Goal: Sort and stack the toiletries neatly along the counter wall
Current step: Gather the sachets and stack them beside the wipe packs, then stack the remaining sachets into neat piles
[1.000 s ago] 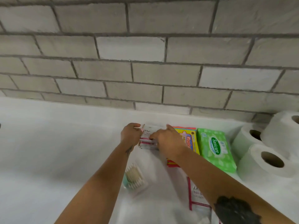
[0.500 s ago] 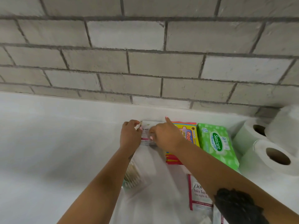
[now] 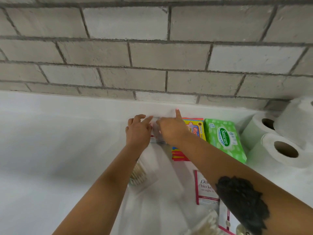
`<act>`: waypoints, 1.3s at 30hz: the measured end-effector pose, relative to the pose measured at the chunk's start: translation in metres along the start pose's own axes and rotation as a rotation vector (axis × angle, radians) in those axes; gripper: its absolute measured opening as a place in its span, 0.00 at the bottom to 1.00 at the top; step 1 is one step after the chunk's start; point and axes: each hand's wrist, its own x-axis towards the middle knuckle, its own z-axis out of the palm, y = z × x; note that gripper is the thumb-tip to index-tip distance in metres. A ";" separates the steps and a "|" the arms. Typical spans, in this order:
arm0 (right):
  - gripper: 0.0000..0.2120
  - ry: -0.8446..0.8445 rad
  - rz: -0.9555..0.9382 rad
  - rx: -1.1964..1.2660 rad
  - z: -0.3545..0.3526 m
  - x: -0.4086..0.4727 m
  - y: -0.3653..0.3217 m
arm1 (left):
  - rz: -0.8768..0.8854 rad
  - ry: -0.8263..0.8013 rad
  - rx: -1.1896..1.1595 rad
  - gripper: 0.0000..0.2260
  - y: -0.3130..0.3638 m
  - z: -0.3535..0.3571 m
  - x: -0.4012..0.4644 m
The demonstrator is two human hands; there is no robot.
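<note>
A small stack of white and pink sachets [image 3: 156, 139] lies near the counter wall, mostly hidden by both hands. My left hand [image 3: 138, 133] touches its left side with fingers stretched forward. My right hand [image 3: 171, 130] rests on its right side, index finger pointing at the wall. To the right lie a yellow and red packet stack [image 3: 194, 131] and a green Sanicare wipes pack [image 3: 223, 138]. Three toilet rolls [image 3: 277, 150] sit at far right.
A clear pack of cotton buds [image 3: 138, 175] lies under my left forearm. A pink-edged sachet [image 3: 205, 189] and more packets [image 3: 211, 223] lie near the bottom right. The white counter [image 3: 59, 141] stretches left below the grey brick wall [image 3: 152, 56].
Both hands slid the sachet stack a little toward the wall. The fingers have loosened from a grip to stretched, and the right index finger now points up.
</note>
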 end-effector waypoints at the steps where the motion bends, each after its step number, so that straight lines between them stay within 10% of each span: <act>1: 0.15 0.029 0.000 0.029 -0.002 -0.003 0.002 | -0.011 0.021 -0.026 0.16 0.003 -0.005 -0.002; 17: 0.13 0.334 0.236 0.571 -0.025 -0.181 0.051 | 0.121 0.184 -0.356 0.10 0.067 -0.029 -0.107; 29: 0.12 0.239 0.430 0.764 0.024 -0.265 0.080 | -0.003 -0.107 -0.264 0.10 0.123 0.000 -0.169; 39: 0.12 0.247 0.503 0.795 0.047 -0.289 0.099 | 0.380 -0.638 0.178 0.31 0.176 0.027 -0.169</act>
